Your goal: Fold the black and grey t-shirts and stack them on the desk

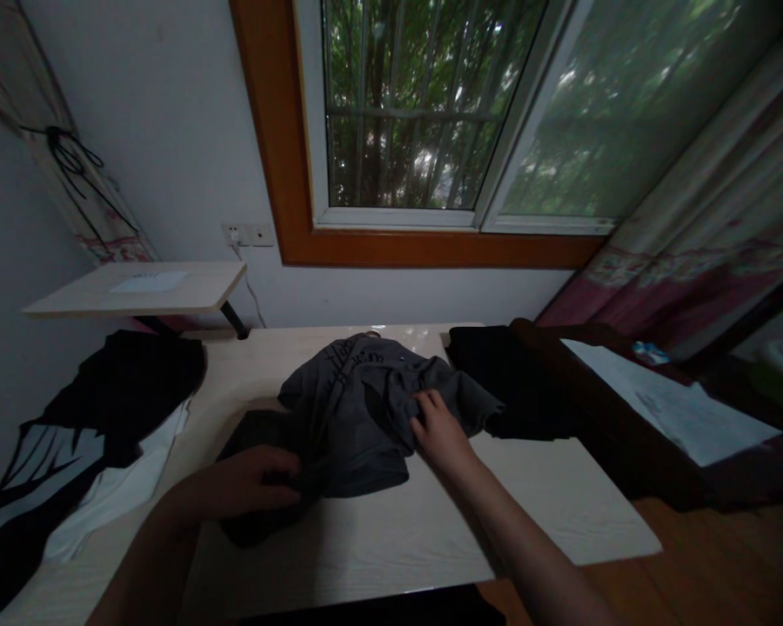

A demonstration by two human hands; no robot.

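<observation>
Your one pale wood-grain table (pixel 378 539) bears one rumpled dark-grey lettered garment (pixel 358 439) at centre, one white-printed black garment (pixel 137 374) over one white cloth (pixel 134 478) along its left edge, one folded black cloth (pixel 489 374) near its right edge; your right hand (pixel 445 439) pinches grey fabric, your left hand (pixel 244 478) curls, grip unclear

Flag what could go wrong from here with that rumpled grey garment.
The grey garment lies rumpled between the left hand and right hand, so creases could get trapped. The black cloth lies close by its right side, so a sideways pull might disturb it.
</observation>
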